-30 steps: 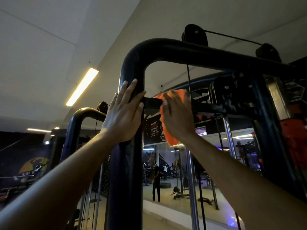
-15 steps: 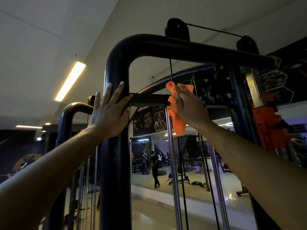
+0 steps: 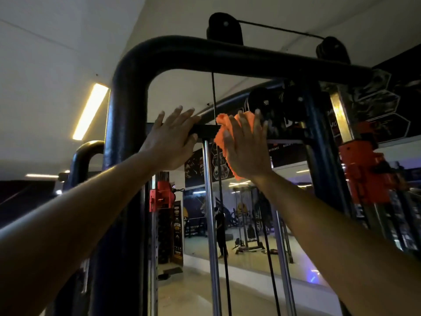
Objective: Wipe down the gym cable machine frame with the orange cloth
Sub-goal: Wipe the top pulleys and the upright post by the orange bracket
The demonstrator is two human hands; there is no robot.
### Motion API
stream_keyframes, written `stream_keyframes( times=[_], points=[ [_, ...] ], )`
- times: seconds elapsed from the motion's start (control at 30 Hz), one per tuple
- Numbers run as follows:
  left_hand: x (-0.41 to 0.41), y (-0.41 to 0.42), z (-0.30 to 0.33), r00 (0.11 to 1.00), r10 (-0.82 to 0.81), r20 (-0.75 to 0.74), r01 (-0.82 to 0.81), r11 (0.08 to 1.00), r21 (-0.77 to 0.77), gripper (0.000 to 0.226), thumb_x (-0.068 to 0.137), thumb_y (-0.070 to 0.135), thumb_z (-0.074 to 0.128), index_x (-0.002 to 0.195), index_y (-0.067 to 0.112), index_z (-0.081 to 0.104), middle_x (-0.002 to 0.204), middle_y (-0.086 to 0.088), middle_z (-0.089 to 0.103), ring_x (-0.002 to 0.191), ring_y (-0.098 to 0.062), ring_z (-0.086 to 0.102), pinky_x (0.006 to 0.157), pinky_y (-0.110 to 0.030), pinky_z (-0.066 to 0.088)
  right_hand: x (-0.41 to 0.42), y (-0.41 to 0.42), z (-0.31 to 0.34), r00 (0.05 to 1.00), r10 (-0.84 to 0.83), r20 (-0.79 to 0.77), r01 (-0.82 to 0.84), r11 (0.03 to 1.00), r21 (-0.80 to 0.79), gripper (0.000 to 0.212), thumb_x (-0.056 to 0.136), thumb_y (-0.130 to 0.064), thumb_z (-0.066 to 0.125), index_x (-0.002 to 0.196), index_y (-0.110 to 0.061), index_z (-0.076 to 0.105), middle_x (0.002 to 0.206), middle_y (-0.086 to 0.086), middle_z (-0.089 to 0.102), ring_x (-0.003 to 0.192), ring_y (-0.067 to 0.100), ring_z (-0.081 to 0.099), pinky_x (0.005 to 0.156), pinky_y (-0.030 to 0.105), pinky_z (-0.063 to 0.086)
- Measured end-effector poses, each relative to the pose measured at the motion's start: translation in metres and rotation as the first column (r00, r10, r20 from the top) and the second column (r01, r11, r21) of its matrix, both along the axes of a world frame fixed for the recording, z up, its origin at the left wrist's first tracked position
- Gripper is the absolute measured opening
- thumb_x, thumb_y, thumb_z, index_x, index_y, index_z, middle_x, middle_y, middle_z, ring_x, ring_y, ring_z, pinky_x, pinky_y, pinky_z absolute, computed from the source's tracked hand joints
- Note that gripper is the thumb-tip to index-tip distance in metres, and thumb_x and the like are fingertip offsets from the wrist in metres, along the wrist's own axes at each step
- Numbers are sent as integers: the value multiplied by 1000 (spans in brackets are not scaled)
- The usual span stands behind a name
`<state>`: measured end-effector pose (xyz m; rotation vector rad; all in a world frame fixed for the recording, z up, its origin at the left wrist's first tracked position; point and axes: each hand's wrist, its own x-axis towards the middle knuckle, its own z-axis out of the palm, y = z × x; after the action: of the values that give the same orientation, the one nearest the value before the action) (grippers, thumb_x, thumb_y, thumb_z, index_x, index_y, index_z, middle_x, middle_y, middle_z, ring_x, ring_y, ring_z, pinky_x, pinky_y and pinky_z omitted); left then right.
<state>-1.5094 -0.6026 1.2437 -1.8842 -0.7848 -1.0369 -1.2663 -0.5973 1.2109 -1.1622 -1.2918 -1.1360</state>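
High on the machine's inner crossbar [image 3: 206, 131], the orange cloth [image 3: 224, 139] lay pressed under the right hand [image 3: 247, 149], whose fingers were stretched flat over it. Just beside it, the left hand [image 3: 172, 140] rested on the same bar with fingers spread. Above curved the black frame tube [image 3: 127, 92], topped by two pulleys [image 3: 224, 27].

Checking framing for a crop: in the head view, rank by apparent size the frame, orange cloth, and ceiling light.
1. frame
2. orange cloth, partly hidden by the right hand
3. ceiling light, narrower, though close to the cloth's visible area
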Motion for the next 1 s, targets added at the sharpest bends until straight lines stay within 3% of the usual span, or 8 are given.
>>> stream_keyframes(
  times=[0.13,0.27,0.43,0.53,0.67,0.8,0.87,1.0],
  points=[
    [30,13,-2,996,36,76,-33,999,-40,67,108,52,17,168,26,26,177,-1,23,166,-20,5,132,-58,-5,-3,16,-2,993,20,113,-26,998,52,61,117,-54,19,173,-29,23,181,6,18,168,36,-5,134,60,1],
    [34,22,-7,986,79,145,-91,993,79,65,110,53,13,165,27,34,173,-3,34,165,-23,15,131,-59,2,26,18,8,956,-18,294,-8,996,89,59,117,-52,20,172,-32,26,179,6,26,167,37,11,135,57,10],
    [43,21,-10,976,104,191,-115,992,45,66,108,57,10,168,34,28,176,1,27,166,-22,5,131,-61,-4,34,19,15,996,85,20,-87,985,149,55,116,-53,22,165,-37,40,177,4,29,167,38,11,134,61,4],
    [55,22,-13,968,113,222,-126,991,47,65,109,59,8,168,39,26,177,3,23,166,-24,1,130,-63,-8,7,23,6,979,141,148,-164,975,153,53,117,-49,26,165,-33,42,174,3,36,166,37,12,134,59,8],
    [51,23,-14,973,95,210,-105,994,36,64,109,60,10,167,38,27,176,2,24,166,-24,1,129,-68,-1,39,20,8,950,76,302,-109,989,96,54,118,-48,27,169,-31,36,175,5,35,165,38,18,134,58,14],
    [53,20,-11,979,96,180,-103,994,33,67,107,60,9,168,37,25,177,2,22,166,-23,-1,129,-67,-4,82,15,20,981,140,135,-153,985,86,57,116,-50,23,167,-30,38,178,3,28,166,37,16,133,65,15],
    [62,21,-10,984,101,144,-109,993,47,67,107,60,8,169,38,21,178,3,18,166,-23,-3,128,-67,-9,75,10,24,983,174,60,-177,982,67,60,115,-53,19,170,-32,31,180,4,23,167,38,11,134,64,11],
    [86,28,-9,989,119,85,-127,987,96,65,109,59,5,170,38,10,180,3,10,166,-24,-6,126,-68,-14,63,7,14,963,132,236,-139,990,14,58,118,-49,27,169,-24,37,178,3,28,169,33,5,132,57,10]
  ],
)
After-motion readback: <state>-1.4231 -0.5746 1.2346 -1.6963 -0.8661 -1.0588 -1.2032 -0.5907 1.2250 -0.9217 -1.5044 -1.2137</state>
